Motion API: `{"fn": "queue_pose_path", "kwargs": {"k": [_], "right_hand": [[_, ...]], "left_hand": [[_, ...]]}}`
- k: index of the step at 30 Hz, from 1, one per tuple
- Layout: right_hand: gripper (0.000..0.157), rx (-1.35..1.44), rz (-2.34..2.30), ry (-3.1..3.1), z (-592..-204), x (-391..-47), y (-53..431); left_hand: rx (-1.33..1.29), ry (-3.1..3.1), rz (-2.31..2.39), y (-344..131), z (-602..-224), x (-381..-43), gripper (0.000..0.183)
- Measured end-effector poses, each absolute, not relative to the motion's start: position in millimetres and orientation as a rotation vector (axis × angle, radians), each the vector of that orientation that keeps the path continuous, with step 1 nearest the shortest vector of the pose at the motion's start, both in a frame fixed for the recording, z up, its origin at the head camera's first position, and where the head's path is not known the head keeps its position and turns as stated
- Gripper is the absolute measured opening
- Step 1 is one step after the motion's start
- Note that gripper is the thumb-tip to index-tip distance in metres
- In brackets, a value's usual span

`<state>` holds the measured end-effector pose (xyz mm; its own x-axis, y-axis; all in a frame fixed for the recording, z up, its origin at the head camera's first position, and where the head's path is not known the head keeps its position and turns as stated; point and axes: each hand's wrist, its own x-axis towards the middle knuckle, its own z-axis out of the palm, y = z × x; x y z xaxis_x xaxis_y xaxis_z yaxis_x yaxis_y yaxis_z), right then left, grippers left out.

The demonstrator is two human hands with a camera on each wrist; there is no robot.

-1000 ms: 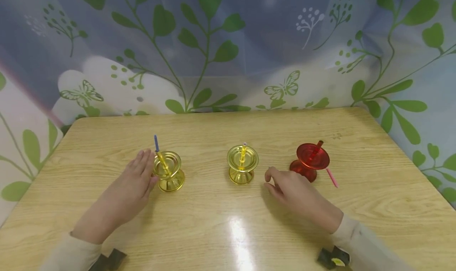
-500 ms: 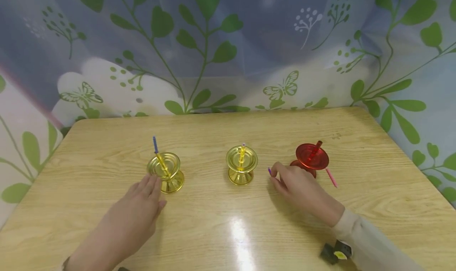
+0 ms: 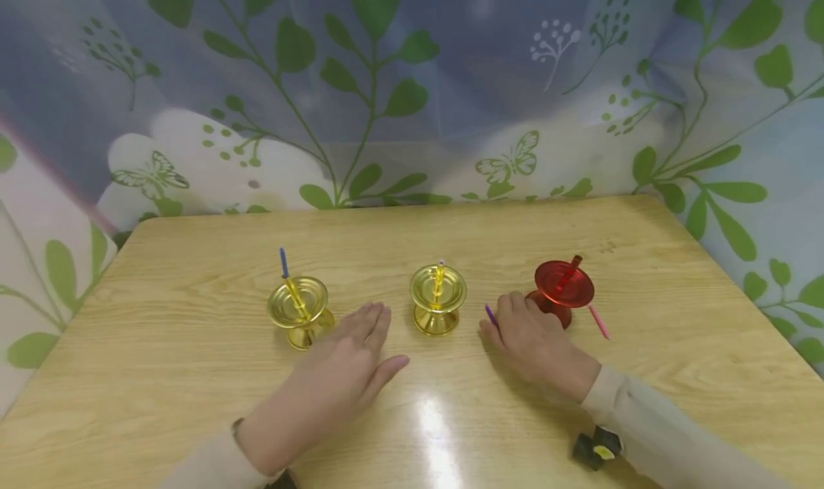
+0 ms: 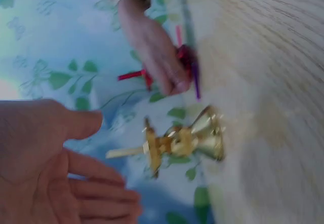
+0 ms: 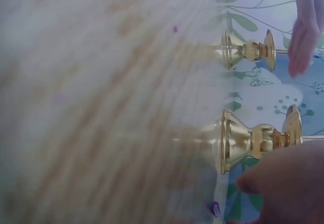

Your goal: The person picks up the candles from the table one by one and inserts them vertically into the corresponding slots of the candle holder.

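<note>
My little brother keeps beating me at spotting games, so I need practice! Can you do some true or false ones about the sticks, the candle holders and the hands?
1. The red candle holder is the one farthest to the right. True.
2. The blue stick is in the middle gold candle holder. False: the blue stick stands in the left gold candle holder.
3. The pink stick lies on the table by the red candle holder. True.
4. The left hand grips the red candle holder. False: the left hand has its fingers straight and holds nothing.
5. The purple stick pokes out beside the thumb of the right hand. True.
</note>
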<state>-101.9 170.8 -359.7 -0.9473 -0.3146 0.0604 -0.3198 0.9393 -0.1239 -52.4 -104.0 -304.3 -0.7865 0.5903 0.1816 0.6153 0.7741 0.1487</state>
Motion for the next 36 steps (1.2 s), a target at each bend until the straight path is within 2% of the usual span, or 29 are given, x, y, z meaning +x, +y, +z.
{"fn": "queue_pose_path", "kwargs": {"k": [8,16,22,30,36], "right_hand": [[0.029,0.378,0.133,-3.195,-359.7,-108.8,158.2],[0.032,0.423,-0.086,-3.162,-359.8,-113.6,142.5],[0.032,0.439,-0.226,-3.186,-357.3,-114.3,137.7],[0.015,0.473,-0.311,-3.171,-357.2,-113.2,138.5],[0.012,0.437,-0.325,-3.197,-358.4,-116.0,138.9]], "left_hand": [[-0.891,-2.881,-0.336,-79.2,-321.1,-86.3,0.075],[-0.867,-2.952,-0.315,-74.1,-331.0,-112.4,0.079],[-0.893,-2.991,-0.351,-69.8,-334.1,-120.5,0.083],[-0.945,-2.998,-0.359,-63.7,-334.8,-124.4,0.082],[-0.962,-2.991,-0.367,-60.6,-334.7,-126.2,0.081]]}}
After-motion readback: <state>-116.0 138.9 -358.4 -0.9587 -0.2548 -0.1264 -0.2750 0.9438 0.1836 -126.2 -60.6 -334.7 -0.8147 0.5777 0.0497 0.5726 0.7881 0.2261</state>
